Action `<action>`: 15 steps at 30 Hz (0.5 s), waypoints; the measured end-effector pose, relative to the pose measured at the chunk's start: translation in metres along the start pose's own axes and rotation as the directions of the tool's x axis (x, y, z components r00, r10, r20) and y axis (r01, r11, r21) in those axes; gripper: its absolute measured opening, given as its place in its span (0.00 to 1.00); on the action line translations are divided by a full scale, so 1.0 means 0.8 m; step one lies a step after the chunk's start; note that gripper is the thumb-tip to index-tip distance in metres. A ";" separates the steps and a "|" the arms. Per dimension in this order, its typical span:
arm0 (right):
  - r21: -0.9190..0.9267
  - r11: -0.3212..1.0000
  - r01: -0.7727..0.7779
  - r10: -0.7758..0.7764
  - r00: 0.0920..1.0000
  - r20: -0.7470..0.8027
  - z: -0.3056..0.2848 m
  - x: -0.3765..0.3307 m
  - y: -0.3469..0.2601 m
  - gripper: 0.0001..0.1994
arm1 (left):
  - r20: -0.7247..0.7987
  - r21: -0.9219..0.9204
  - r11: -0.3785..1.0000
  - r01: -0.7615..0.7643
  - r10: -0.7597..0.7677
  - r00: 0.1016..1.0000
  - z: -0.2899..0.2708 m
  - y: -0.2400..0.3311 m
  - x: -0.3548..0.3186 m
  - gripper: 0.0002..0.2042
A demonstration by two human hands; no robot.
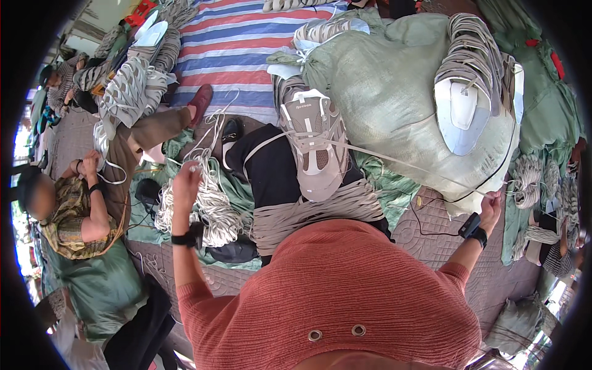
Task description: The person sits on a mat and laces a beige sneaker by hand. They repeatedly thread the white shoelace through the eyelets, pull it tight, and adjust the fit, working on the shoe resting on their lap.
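A beige and taupe sneaker [317, 145] rests on my lap, toe toward me, with a lace partly threaded through its eyelets. One flat beige shoelace [401, 160] runs taut from it to my right hand [490, 211], far out to the right, whose fingers pinch its end. The other lace end loops over my dark trouser leg. My left hand [186, 182] is raised to the left, fingers closed; what they hold, if anything, is too small to make out. Just behind it lies a bundle of white laces [216, 203]. More beige laces [317, 213] are spread across my thighs.
A bulging green sack [388, 92] with stacked shoe uppers [465, 80] stands ahead on the right. A striped sheet [234, 49] covers the ground beyond. At left another person [77, 209] sits near piled uppers [129, 92]. A black cable [425, 228] trails by my right wrist.
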State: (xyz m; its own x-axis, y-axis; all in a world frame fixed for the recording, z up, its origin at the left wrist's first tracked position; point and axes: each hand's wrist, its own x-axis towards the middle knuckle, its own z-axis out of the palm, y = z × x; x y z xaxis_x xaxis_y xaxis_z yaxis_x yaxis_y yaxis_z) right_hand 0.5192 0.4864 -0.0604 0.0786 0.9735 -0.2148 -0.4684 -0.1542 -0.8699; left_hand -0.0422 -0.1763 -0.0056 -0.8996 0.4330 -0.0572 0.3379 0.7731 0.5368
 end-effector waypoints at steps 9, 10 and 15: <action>-0.394 0.869 0.300 0.288 0.343 0.894 0.322 -0.238 0.158 0.14 | 0.026 -0.113 0.761 -0.639 0.645 0.764 0.136 0.250 0.087 0.03; -0.569 0.735 0.369 0.474 0.320 0.820 0.349 -0.274 0.165 0.16 | 0.076 -0.073 0.773 -0.630 0.634 0.769 0.146 0.260 0.087 0.04; -0.426 0.545 0.722 0.340 0.275 0.899 0.378 -0.337 0.237 0.11 | 0.237 0.102 0.800 -0.591 0.558 0.796 0.167 0.282 0.087 0.06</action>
State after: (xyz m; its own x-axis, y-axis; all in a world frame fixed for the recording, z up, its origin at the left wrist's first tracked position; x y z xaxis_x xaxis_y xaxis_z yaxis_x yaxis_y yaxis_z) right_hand 0.1434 0.2456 -0.0330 -0.9291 0.3672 0.0447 0.1767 0.5467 -0.8184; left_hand 0.0080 0.0903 -0.0009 -0.4619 0.8852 0.0547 0.8302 0.4099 0.3779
